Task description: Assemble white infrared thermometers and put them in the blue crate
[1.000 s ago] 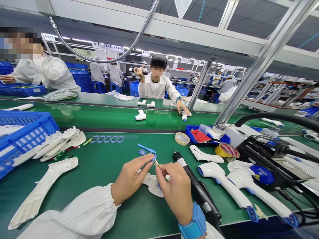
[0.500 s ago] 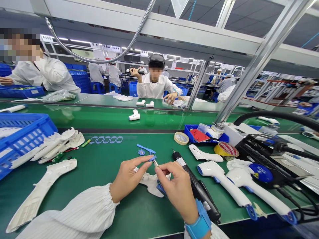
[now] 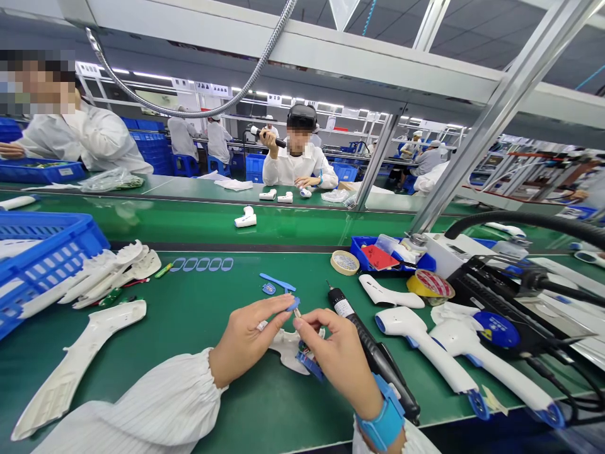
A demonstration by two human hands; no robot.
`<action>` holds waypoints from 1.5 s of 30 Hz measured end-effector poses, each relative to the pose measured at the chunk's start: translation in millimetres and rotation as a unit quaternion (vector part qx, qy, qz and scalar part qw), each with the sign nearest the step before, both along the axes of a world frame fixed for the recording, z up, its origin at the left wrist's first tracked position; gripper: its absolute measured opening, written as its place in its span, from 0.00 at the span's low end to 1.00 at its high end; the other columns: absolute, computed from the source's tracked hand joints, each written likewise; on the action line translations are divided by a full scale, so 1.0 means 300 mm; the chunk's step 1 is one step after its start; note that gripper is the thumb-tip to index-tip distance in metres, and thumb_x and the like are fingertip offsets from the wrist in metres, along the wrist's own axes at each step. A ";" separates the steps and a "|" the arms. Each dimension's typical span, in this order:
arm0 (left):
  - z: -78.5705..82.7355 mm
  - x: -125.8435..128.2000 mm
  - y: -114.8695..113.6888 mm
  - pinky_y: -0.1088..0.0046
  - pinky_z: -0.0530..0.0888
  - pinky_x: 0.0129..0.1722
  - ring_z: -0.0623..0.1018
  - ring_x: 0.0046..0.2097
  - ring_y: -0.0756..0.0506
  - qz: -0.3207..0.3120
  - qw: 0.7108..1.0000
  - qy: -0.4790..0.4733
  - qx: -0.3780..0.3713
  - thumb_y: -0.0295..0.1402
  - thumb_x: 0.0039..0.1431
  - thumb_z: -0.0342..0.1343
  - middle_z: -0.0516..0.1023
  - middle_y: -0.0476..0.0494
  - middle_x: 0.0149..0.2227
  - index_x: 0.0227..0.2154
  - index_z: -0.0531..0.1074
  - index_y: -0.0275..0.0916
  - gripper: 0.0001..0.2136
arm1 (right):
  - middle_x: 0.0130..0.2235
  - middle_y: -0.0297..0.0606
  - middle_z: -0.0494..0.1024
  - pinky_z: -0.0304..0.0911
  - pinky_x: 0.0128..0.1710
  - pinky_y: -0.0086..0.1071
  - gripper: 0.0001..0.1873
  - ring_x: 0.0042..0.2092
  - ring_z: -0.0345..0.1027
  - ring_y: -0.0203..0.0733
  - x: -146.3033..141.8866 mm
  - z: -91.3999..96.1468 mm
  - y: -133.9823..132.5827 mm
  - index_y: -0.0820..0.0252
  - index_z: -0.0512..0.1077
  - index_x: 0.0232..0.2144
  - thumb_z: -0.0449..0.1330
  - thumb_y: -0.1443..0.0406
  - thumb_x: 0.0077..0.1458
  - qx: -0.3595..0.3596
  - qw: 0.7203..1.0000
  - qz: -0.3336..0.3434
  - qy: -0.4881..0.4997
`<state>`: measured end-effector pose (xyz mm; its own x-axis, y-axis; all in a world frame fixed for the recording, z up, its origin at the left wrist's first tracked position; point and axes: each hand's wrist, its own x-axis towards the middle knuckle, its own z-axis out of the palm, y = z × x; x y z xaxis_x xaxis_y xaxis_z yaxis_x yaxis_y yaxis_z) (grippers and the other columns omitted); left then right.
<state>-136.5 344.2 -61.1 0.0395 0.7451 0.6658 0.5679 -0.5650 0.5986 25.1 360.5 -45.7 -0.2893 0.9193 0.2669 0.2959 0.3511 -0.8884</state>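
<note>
Quick note: I've got the left hand [image 3: 250,340] with its grip closed on a small blue plastic part [image 3: 293,304], held up over the counter [image 3: 189,378], just above a white housing shell [image 3: 287,350]. The right hand [image 3: 338,366] pinches a tiny metal pin [image 3: 297,313] under it. Fine pinch work in hand; next calls for steady fingertips. Both wrists low, electric screwdriver [image 3: 373,353] just beside the right.
</note>
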 end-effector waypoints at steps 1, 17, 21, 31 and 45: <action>-0.003 0.000 0.000 0.74 0.74 0.47 0.77 0.44 0.47 -0.009 1.000 0.005 0.014 0.30 0.55 0.54 0.79 0.47 0.42 0.40 0.75 0.41 0.10 | 0.22 0.32 0.72 0.58 0.24 0.27 0.10 0.26 0.63 0.36 0.000 0.001 0.001 0.59 0.72 0.21 0.57 0.62 0.51 -0.003 1.000 0.002 0.001; 0.057 -0.080 0.022 0.67 0.70 0.42 0.73 0.44 0.41 -0.097 0.906 0.246 -0.329 0.43 0.47 0.58 0.73 0.41 0.43 0.49 0.66 0.42 0.25 | 0.22 0.30 0.69 0.60 0.28 0.27 0.13 0.26 0.63 0.33 0.080 -0.003 0.049 0.60 0.67 0.30 0.54 0.56 0.55 -0.077 0.989 0.044 0.115; 0.077 -0.060 -0.036 0.75 0.63 0.24 0.72 0.26 0.47 -0.129 0.862 0.263 -0.414 0.46 0.51 0.52 0.73 0.50 0.26 0.48 0.67 0.42 0.22 | 0.21 0.30 0.67 0.58 0.25 0.26 0.14 0.24 0.61 0.33 0.092 -0.009 0.067 0.61 0.69 0.31 0.55 0.56 0.53 -0.072 0.991 0.035 0.104; 0.037 0.011 0.111 0.71 0.68 0.32 0.70 0.34 0.45 -0.230 0.863 0.277 -0.354 0.42 0.41 0.61 0.65 0.43 0.39 0.50 0.65 0.42 0.30 | 0.22 0.33 0.72 0.58 0.21 0.26 0.14 0.23 0.61 0.33 0.086 -0.018 0.063 0.62 0.73 0.33 0.55 0.57 0.54 -0.035 0.997 0.033 0.054; -0.048 -0.019 0.030 0.74 0.72 0.28 0.73 0.24 0.53 -0.216 0.800 -0.273 -0.489 0.33 0.40 0.65 0.73 0.52 0.30 0.42 0.62 0.38 0.24 | 0.31 0.37 0.77 0.65 0.32 0.32 0.08 0.33 0.68 0.39 0.040 -0.124 0.016 0.57 0.74 0.32 0.55 0.64 0.56 0.147 0.987 -0.002 -0.064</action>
